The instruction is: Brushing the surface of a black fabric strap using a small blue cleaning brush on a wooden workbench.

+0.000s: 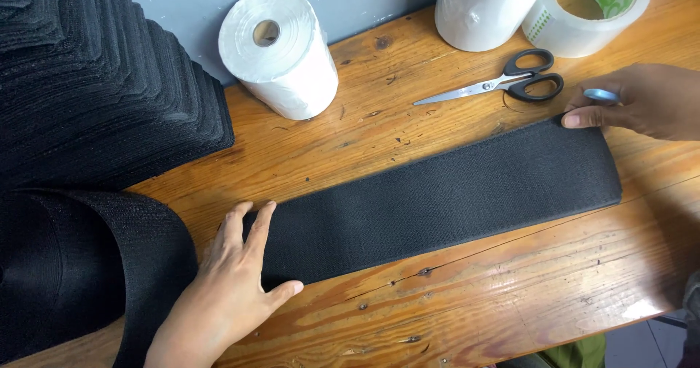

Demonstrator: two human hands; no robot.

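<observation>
**Strip of black elastic band flat on wooden table, both hands on its ends**

Band (437,196) lies flat across the middle of the table (467,302). Long axis runs from lower left up to upper right, slightly slanted against the table's near edge. Right end is cut square and points toward the table's right edge; left end runs under the left hand and seems to carry on to the black roll (65,266) at the near left corner, join hidden by the hand.

Left hand (233,273): palm down, fingers spread, pressing flat on the band's left end. Not pinching anything.

Right hand (642,102): at the band's far right corner, thumb tip pressed on the band's upper edge. Fingers curled around a small light blue object (601,95), mostly hidden, kind unclear.

Around:
- Scissors (503,82), black handles, shut, just beyond the band's far edge, blades pointing left; handles close to the right hand.
- White paper roll (281,51) on its side toward the far left, core hole facing the camera.
- Second white roll (485,7) and clear tape roll (587,10) at the far right edge.
- Stack of cut black pieces (95,83) at the far left corner.

Nothing lies on the band between the hands.
</observation>
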